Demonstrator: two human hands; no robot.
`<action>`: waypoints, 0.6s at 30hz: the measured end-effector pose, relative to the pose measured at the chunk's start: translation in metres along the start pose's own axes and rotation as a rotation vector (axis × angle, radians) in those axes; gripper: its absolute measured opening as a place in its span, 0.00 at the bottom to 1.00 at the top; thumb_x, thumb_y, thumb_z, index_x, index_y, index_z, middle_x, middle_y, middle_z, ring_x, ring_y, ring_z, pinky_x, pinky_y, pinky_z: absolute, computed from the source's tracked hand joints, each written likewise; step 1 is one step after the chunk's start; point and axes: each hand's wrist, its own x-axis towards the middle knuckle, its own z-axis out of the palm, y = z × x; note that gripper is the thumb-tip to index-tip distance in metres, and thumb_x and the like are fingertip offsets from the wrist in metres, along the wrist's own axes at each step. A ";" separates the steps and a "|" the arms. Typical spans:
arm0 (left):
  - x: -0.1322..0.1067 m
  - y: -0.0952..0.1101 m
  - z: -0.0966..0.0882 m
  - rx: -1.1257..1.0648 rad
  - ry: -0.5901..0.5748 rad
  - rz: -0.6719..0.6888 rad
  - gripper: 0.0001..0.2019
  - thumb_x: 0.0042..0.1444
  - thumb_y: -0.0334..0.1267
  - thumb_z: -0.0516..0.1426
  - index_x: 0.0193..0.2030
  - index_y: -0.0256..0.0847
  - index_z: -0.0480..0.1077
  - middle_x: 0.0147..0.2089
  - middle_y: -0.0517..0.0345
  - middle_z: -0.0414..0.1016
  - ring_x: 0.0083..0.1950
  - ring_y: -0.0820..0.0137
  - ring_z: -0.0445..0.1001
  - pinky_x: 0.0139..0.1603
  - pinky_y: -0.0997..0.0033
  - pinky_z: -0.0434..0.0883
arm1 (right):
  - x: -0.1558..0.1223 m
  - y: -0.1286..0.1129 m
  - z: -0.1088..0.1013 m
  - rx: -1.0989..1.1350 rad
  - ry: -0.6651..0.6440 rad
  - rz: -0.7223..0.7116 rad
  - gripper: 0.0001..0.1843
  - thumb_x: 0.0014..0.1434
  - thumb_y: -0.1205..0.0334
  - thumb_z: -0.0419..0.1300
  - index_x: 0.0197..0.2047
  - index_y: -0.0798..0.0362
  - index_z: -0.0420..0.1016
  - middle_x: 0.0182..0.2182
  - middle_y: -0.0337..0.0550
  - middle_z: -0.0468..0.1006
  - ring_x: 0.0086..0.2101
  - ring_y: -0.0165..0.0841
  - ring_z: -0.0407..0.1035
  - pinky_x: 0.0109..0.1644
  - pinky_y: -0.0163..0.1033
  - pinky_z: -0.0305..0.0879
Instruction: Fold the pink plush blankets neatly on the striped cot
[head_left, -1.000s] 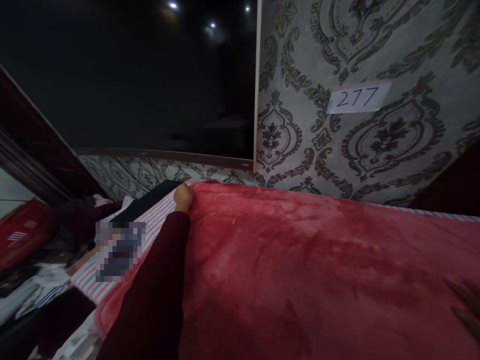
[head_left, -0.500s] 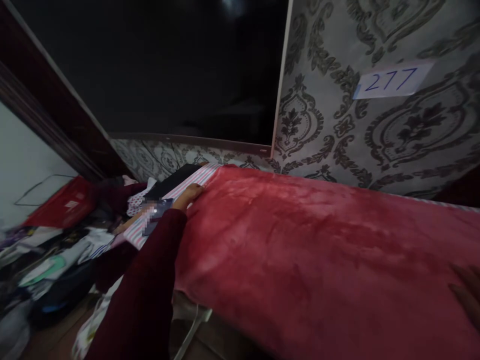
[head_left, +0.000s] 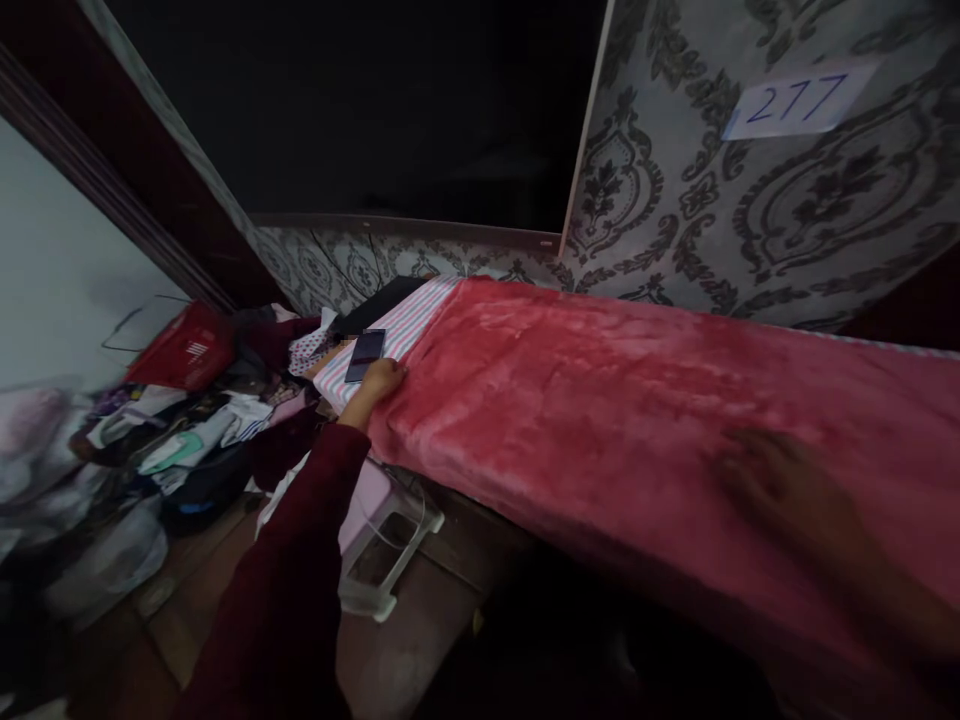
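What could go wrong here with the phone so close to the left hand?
The phone lies on the striped cloth right beside the left hand at the edge of the red blanket; a tug there could knock it off. The blanket overhangs the near side, so it might slide down.

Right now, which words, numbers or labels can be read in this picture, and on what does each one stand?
"277": handwritten in blue on a white paper slip stuck to the patterned wall.
White marking on the red basket: too blurred to read.
Phone on the striped sheet: its screen is dark, with no text to read.
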 end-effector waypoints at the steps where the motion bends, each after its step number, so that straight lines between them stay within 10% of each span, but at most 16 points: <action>1: -0.003 -0.002 0.000 0.011 0.009 0.004 0.14 0.65 0.42 0.57 0.47 0.35 0.80 0.48 0.43 0.83 0.49 0.61 0.80 0.44 0.72 0.71 | -0.009 -0.024 0.000 0.072 -0.036 -0.026 0.21 0.69 0.50 0.49 0.48 0.54 0.78 0.47 0.58 0.80 0.49 0.48 0.74 0.57 0.50 0.69; 6: -0.010 -0.009 -0.002 0.050 0.043 0.009 0.14 0.64 0.41 0.56 0.46 0.36 0.80 0.48 0.41 0.83 0.52 0.56 0.80 0.46 0.69 0.72 | -0.050 -0.097 0.004 0.207 -0.201 -0.190 0.18 0.67 0.50 0.55 0.52 0.51 0.77 0.44 0.53 0.80 0.43 0.46 0.76 0.47 0.47 0.73; 18: -0.017 -0.016 0.002 0.014 0.140 -0.040 0.17 0.62 0.43 0.56 0.48 0.33 0.79 0.47 0.39 0.83 0.47 0.58 0.81 0.44 0.68 0.72 | -0.043 -0.103 0.001 0.495 -0.281 -0.014 0.13 0.62 0.53 0.52 0.27 0.47 0.66 0.26 0.44 0.74 0.27 0.37 0.69 0.33 0.42 0.66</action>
